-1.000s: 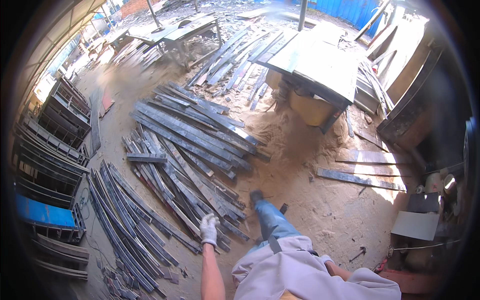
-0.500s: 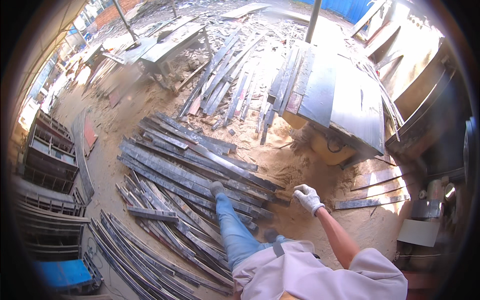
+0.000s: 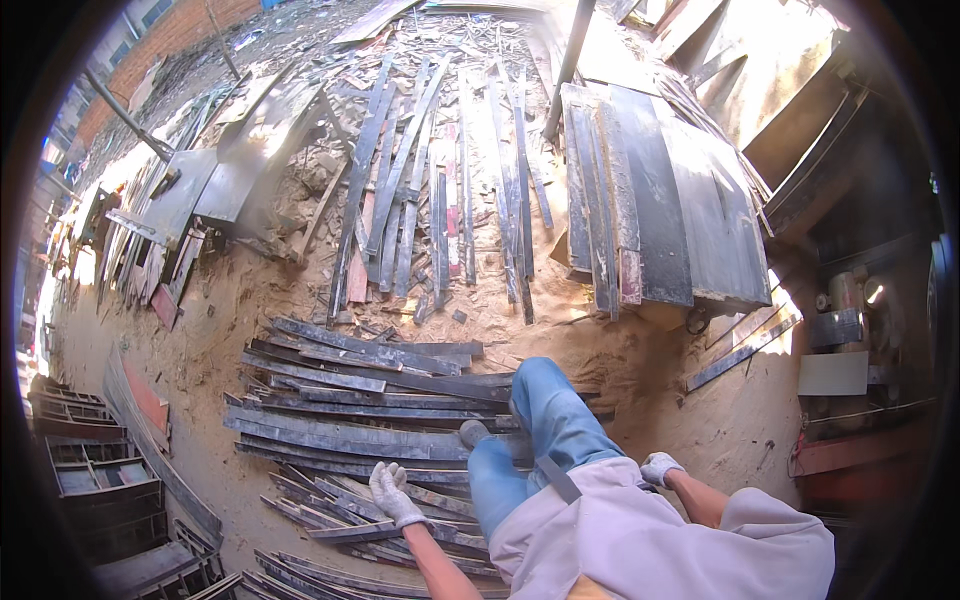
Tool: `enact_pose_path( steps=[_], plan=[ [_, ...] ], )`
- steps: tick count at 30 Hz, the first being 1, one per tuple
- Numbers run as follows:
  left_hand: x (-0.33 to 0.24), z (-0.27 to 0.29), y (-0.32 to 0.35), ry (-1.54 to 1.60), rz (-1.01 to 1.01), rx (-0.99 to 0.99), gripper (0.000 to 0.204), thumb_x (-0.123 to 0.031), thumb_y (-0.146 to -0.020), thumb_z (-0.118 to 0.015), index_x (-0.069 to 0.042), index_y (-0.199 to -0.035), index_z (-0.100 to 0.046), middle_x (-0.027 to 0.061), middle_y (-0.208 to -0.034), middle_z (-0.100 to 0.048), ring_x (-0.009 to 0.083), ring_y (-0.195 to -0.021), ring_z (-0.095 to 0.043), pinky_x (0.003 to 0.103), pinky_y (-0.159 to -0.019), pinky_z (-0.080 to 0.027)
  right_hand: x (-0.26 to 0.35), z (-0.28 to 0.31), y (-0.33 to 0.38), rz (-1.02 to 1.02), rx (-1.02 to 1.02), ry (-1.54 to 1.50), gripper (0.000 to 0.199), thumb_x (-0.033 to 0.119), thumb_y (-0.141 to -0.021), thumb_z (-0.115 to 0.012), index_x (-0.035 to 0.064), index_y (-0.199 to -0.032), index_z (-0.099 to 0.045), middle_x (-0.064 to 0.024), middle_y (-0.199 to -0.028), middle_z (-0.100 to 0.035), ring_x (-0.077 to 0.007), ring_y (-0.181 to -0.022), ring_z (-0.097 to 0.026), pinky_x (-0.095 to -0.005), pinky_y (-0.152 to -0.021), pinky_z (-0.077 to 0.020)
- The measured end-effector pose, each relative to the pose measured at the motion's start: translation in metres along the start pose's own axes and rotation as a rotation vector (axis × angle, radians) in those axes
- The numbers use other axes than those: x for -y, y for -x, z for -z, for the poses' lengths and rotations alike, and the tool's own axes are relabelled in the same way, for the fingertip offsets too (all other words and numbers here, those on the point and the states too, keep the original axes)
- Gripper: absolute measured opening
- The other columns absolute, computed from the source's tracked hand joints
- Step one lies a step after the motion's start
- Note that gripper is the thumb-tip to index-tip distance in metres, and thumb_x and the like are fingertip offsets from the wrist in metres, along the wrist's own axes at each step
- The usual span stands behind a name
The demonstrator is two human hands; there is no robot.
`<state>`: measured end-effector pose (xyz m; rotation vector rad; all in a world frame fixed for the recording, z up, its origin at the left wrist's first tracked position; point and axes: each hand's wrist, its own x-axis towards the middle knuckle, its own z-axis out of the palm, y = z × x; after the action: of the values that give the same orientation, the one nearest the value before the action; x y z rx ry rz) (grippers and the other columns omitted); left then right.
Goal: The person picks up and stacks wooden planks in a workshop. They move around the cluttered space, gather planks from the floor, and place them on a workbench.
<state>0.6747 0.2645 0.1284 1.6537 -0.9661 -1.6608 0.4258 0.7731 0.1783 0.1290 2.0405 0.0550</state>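
- I take twelve o'clock as the far side, in front of the person, and I count from the middle of the view.
- The left hand [image 3: 395,493], in a pale glove, is near seven o'clock, above the dark strips [image 3: 330,437]. Its grip is released: the fingers are spread a little and I see nothing in them. Whether it touches a strip, I cannot tell.
- The right hand [image 3: 658,468], also gloved, is between four and five o'clock, beside the pale shirt [image 3: 660,530]. Its fingers look bent, but I cannot tell if its grip is clenched.
- The dark strips lie on the sandy ground, between seven and eight o'clock, side by side and partly crossing. One grey shoe [image 3: 473,432] is among them.
- Below them lies a second pile [image 3: 310,505], less orderly.
- At two o'clock stands a bench [image 3: 715,220]; several long pieces [image 3: 605,200] already rest along its left side.
- At eleven o'clock, more strips [image 3: 385,170] are spread over scraps.
- As I judge, little is finished: some pieces are on the bench, while many remain on the ground, and I see none lifted.
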Motion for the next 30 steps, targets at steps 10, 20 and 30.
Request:
enact_pose_path(
  steps=[10,20,30],
  plan=[
    [-0.035,-0.171,-0.092,-0.148,0.167,0.239,0.027,-0.013,-0.105,-0.056,-0.001,-0.129,-0.059,0.0159,-0.11,-0.072,0.0201,-0.09,-0.071,0.033,-0.081,-0.059,0.261,0.087,-0.138,0.243,-0.103,-0.273,0.039,0.033,-0.085,-0.06,0.0061,-0.108,-0.076,-0.021,-0.113,-0.074,-0.0344,-0.11,-0.069,-0.0414,-0.096,-0.0529],
    [-0.109,-0.345,-0.219,-0.434,0.116,0.392,0.022,-0.007,-0.104,-0.059,0.003,-0.124,-0.061,0.0132,-0.108,-0.07,0.0177,-0.091,-0.07,0.03,-0.083,-0.06,0.47,0.238,-0.185,0.444,-0.21,-0.667,0.031,0.026,-0.094,-0.065,0.0036,-0.115,-0.071,-0.0144,-0.098,-0.076,-0.0227,-0.09,-0.073,-0.0367,-0.081,-0.0563],
    [-0.051,-0.435,-0.341,-0.738,0.179,0.642,0.03,-0.014,-0.097,-0.067,0.0,-0.123,-0.065,0.0114,-0.105,-0.073,0.0172,-0.087,-0.072,0.032,-0.08,-0.059,0.502,0.236,-0.26,0.171,-0.183,-0.667,0.037,0.034,-0.091,-0.065,0.0056,-0.113,-0.072,-0.0178,-0.104,-0.076,-0.0314,-0.099,-0.073,-0.0424,-0.089,-0.0554]
  ],
)
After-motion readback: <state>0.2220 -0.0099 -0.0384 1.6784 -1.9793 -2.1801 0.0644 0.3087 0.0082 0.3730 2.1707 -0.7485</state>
